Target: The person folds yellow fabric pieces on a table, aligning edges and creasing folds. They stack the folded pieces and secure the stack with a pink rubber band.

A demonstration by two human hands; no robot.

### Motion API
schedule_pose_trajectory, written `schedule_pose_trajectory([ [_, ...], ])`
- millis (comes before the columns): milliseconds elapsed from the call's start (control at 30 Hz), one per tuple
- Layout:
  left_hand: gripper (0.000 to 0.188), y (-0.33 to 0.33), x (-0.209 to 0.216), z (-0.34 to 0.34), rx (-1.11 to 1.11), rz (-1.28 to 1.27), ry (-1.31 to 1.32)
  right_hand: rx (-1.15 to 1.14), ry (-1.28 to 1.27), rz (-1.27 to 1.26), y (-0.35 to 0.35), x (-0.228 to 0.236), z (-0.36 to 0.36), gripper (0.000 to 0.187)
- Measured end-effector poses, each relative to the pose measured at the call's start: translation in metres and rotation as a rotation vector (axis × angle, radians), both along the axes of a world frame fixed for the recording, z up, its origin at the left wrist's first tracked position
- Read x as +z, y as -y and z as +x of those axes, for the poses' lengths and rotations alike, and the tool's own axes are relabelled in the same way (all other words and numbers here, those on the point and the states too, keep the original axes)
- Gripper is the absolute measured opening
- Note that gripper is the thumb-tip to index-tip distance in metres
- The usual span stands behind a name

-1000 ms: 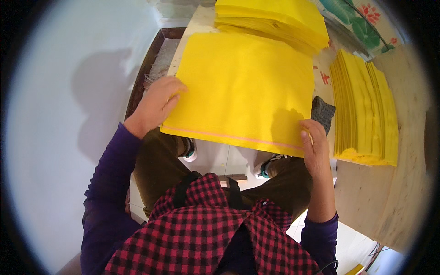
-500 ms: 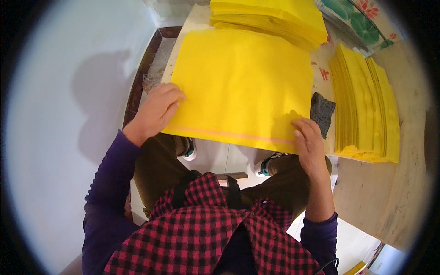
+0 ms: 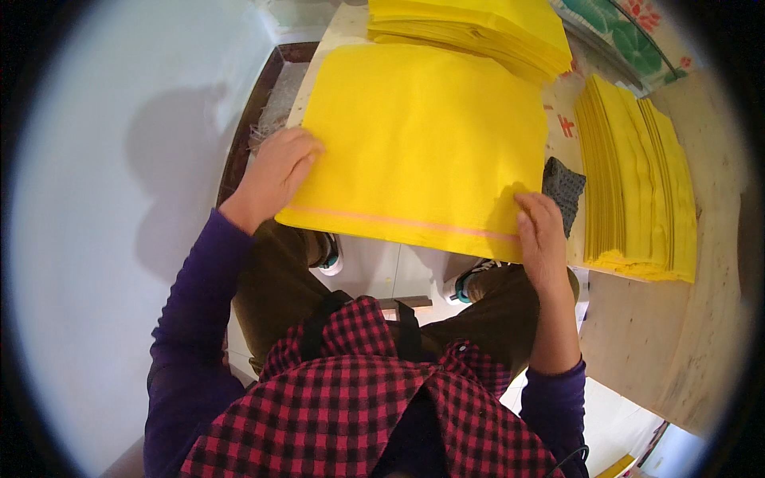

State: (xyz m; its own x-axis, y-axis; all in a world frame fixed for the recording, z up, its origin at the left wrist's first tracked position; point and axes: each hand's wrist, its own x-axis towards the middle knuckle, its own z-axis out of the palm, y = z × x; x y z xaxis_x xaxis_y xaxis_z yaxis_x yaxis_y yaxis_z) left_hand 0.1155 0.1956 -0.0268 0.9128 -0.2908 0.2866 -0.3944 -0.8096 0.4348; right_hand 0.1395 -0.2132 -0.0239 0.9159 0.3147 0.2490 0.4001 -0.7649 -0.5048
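Hands (image 3: 280,171) (image 3: 545,235) on yellow sheet (image 3: 422,139), red marks (image 3: 566,126), perhaps writing

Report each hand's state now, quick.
Left hand: at left edge of the yellow rectangular cloth-like sheet; grip can't be told.
Right hand: at the sheet's right edge; grip can't be told.

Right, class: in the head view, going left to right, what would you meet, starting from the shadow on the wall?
Shadow → left hand → yellow sheet with a pink stripe → right hand → yellow stack.
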Motion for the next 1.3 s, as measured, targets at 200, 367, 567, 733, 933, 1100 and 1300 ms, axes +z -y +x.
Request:
schedule_pose_trajectory([
  [200, 0.015, -0.004, 0.008, 0.019, -0.012, -0.01, 0.063, -0.002, -0.015, 0.036, 0.001, 0.01, 0.015, 0.025],
  [367, 0.017, -0.002, 0.001, -0.01, -0.061, -0.046, 0.06, 0.041, -0.084, 0.058, 0.009, 0.008, -0.017, 0.023],
  [567, 0.019, -0.013, -0.005, 0.024, -0.002, -0.038, -0.007, -0.022, -0.06, 0.053, -0.008, 0.002, 0.024, 0.025],
  [733, 0.019, -0.019, -0.005, -0.007, -0.026, -0.073, 0.01, 0.012, -0.069, 0.018, 0.002, 0.013, -0.011, 0.027],
  [933, 0.017, -0.018, -0.012, 0.011, 0.002, -0.123, 0.006, 0.017, -0.01, -0.033, -0.009, -0.001, 0.007, 0.029],
  [1100, 0.015, -0.023, -0.01, 0.019, 0.028, -0.144, -0.001, -0.052, -0.094, 0.0, -0.003, 0.004, 0.022, 0.03],
  [1300, 0.013, -0.022, -0.013, -0.009, -0.039, -0.142, 0.006, 0.03, -0.036, -0.06, 0.004, -0.001, -0.005, 0.029],
])
